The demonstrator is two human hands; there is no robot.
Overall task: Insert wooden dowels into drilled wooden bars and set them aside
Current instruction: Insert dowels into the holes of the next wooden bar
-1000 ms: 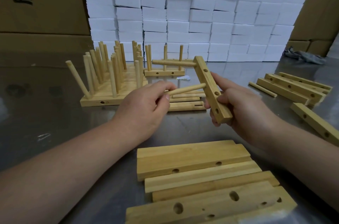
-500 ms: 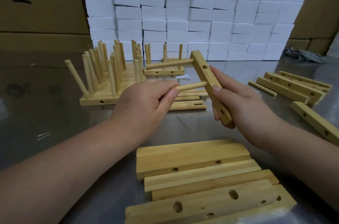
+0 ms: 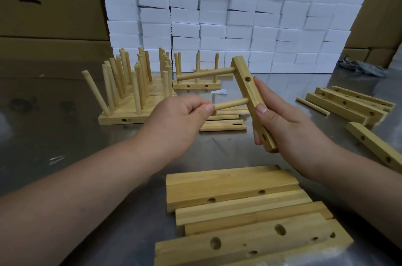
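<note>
My right hand (image 3: 282, 126) grips a drilled wooden bar (image 3: 250, 93), held tilted above the table. One dowel (image 3: 204, 74) sticks out leftward from the bar's upper hole. My left hand (image 3: 176, 122) pinches a second dowel (image 3: 230, 104), whose tip sits in the bar's middle hole. A lower hole shows near the bar's bottom end between my right fingers. Loose dowels (image 3: 224, 123) lie on the table behind my hands.
Finished bars with upright dowels (image 3: 130, 93) stand at the back left, one more (image 3: 195, 85) behind. Plain drilled bars (image 3: 348, 104) lie at the right, larger wooden blocks (image 3: 235, 200) in front. White foam blocks (image 3: 228, 15) and cardboard boxes (image 3: 47, 4) stand behind the steel table (image 3: 43, 146).
My left hand pushed the second dowel rightward until its tip entered the bar's middle hole. My right hand raised and steadied the bar slightly.
</note>
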